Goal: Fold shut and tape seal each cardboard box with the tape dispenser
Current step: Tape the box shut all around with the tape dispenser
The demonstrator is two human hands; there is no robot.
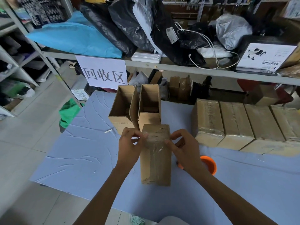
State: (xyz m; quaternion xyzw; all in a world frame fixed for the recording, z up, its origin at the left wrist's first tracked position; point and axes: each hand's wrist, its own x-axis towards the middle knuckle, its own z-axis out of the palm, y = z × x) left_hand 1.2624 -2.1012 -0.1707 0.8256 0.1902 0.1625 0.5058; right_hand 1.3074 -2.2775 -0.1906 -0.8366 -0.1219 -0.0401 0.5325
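A closed cardboard box (pixel 155 161) stands on the blue table (pixel 78 159) in front of me, with clear tape running down its top. A strip of clear tape (pixel 155 137) stretches across the box's far end. My left hand (pixel 129 143) pinches the strip's left end, and my right hand (pixel 183 148) pinches its right end at the box's edge. The orange tape dispenser (pixel 209 164) lies on the table just right of my right wrist, partly hidden by it. Two open cardboard boxes (pixel 123 111) (pixel 150 108) stand right behind the taped box.
A row of several sealed boxes (pixel 235 125) fills the table's right side. Behind the table runs a metal shelf (pixel 178 65) loaded with black bags, a white paper sign and cables. A small white scrap (pixel 108 131) lies on the table at left.
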